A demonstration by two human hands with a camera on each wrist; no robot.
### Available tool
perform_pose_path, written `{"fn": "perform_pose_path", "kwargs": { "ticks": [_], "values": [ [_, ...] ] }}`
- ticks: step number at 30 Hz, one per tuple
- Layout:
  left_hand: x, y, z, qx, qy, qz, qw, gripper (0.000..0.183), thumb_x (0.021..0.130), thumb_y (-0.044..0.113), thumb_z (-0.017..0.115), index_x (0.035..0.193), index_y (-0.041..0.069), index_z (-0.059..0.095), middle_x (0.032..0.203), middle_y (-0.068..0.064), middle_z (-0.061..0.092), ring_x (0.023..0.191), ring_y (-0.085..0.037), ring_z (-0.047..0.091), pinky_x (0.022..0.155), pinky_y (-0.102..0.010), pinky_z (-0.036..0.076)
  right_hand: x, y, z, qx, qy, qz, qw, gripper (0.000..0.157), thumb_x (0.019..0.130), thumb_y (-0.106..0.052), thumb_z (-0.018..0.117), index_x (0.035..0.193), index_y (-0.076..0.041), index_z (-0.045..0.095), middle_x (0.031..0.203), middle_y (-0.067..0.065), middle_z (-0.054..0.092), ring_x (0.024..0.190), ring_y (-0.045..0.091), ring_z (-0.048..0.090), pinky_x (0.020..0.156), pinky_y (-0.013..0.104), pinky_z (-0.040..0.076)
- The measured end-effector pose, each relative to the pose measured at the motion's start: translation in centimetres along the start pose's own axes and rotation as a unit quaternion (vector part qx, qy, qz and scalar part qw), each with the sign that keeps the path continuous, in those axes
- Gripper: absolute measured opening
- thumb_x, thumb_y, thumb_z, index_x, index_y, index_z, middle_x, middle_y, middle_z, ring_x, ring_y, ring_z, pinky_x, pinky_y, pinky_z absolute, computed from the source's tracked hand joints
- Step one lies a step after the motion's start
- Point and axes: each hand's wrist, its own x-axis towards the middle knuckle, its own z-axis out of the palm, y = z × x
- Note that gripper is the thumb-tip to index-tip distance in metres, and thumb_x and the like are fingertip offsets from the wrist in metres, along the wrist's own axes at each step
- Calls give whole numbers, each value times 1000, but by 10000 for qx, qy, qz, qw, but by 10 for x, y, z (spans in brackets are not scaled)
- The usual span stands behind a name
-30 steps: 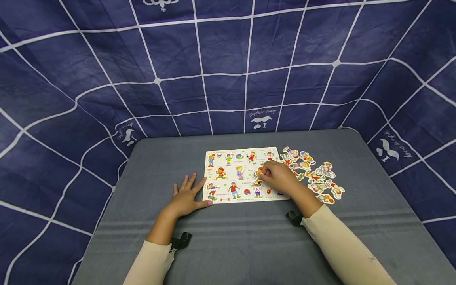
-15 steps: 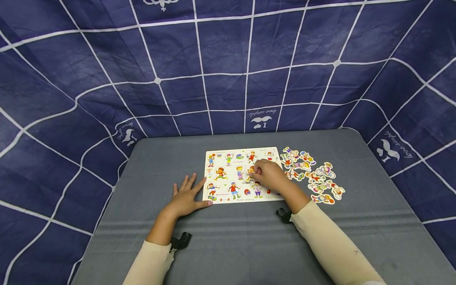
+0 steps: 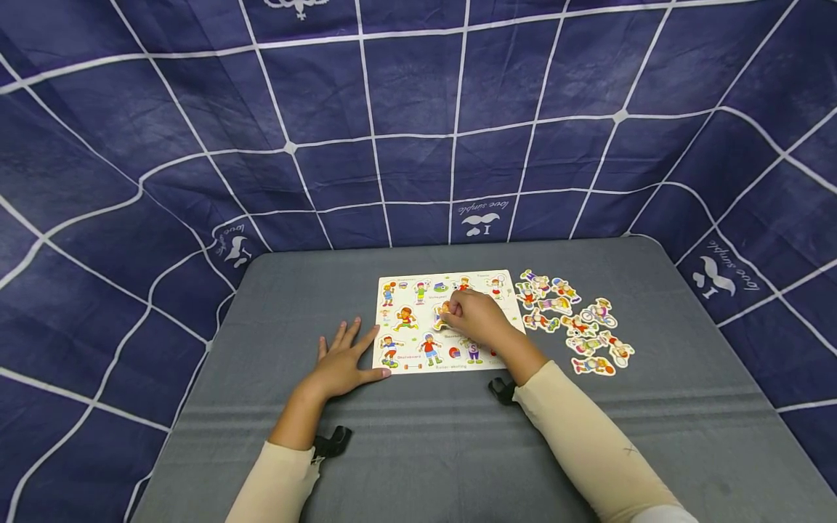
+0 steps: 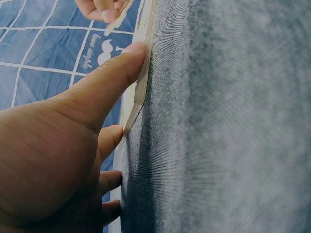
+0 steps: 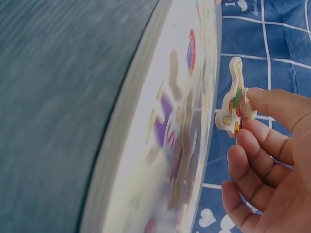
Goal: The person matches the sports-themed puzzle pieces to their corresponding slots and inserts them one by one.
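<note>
The cutout [image 5: 232,100] hangs — pinched — above the board [image 3: 425,316].

Passage runs free behind the board [image 3: 421,326], but loose pieces [image 3: 579,327] block its right and the left fingers [image 3: 366,340] its left.

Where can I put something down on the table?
The gray table is bare in front, between the sleeves, behind the sports puzzle board up to the blue cloth, and left of the left hand. It's crowded right of the board, where loose puzzle pieces lie, and over its middle, where the right hand holds another piece.
</note>
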Motion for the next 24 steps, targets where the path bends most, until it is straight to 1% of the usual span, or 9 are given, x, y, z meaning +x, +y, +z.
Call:
{"fn": "perform_pose_path", "kwargs": {
  "ticks": [5, 11, 18, 24],
  "values": [
    [1, -1, 0, 13, 5, -24, 10000, 98, 83, 70, 69, 162, 33, 24, 172, -13, 5, 158, -42, -3, 118, -75, -6, 9, -9, 7, 126, -29, 113, 9999, 28, 94, -38, 72, 79, -18, 59, 75, -4, 57, 66, 12, 49, 64, 28, 40],
    [1, 0, 1, 7, 8, -23, 10000, 97, 83, 69, 69, 162, 32, 25, 172, -14, 6, 158, -42, -3, 117, -75, -6, 18, -21, 14, 276, -70, 203, 9994, 28, 93, -37, 73, 78, -17, 60, 77, -2, 58, 65, 12, 50, 61, 27, 40],
    [2, -1, 1, 63, 29, -1, 10000, 97, 83, 70, 69, 162, 32, 26, 172, -15, 8, 158, -43, -2, 117, -76, -5, 29, -32, 25, 340, -50, 280, 9990, 32, 92, -37, 74, 73, -17, 58, 74, -2, 56, 66, 13, 50, 61, 27, 39],
    [1, -1, 1, 55, 59, 35, 10000, 98, 83, 69, 69, 162, 30, 26, 171, -16, 9, 157, -45, 0, 116, -77, -3, 37, -39, 36, 318, -148, 377, 9987, 32, 92, -39, 74, 74, -19, 58, 74, -3, 57, 67, 13, 52, 62, 28, 41]
  ]
}}
